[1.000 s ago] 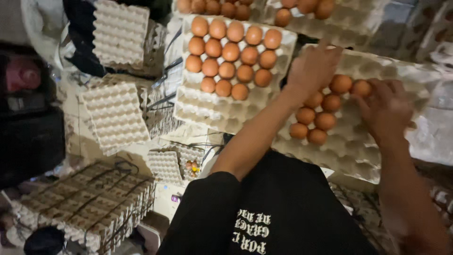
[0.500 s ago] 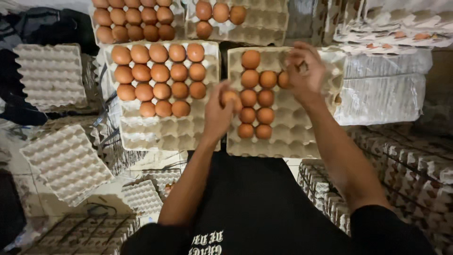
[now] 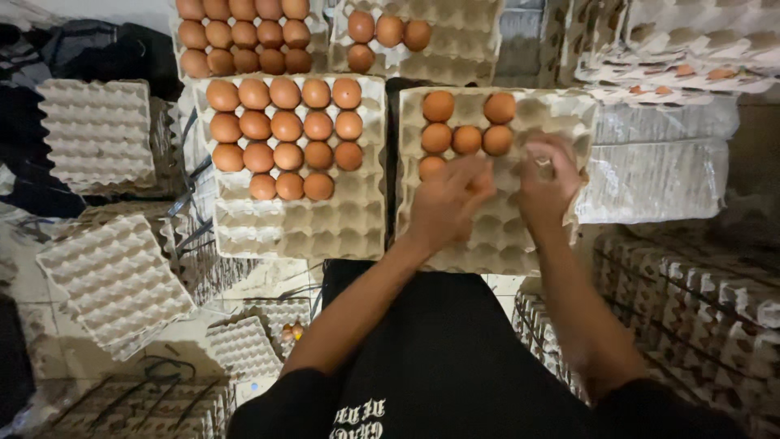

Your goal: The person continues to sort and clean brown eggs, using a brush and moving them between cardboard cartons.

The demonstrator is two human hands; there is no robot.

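A grey pulp egg tray (image 3: pixel 561 110) lies in front of me with a few brown eggs (image 3: pixel 467 138) in its far rows. My left hand (image 3: pixel 447 203) is curled over the tray's middle, fingers closed around brown eggs, one showing at its fingertips. My right hand (image 3: pixel 548 183) hovers just to the right on the same tray, fingers bent down and blurred; what it holds is unclear. Left of this tray sits a second tray (image 3: pixel 292 228), its far half filled with several brown eggs (image 3: pixel 284 126).
Two more trays with eggs (image 3: pixel 244 32) (image 3: pixel 455 49) lie at the back. Empty pulp trays (image 3: pixel 97 130) (image 3: pixel 114 280) (image 3: pixel 244 345) lie at left, plastic-wrapped tray stacks (image 3: pixel 658 175) at right, and tied tray bundles (image 3: pixel 699 309) at lower right.
Both hands have drawn nearer to me over the right tray. Fewer eggs show on that tray than half a second ago. The view has shifted slightly.
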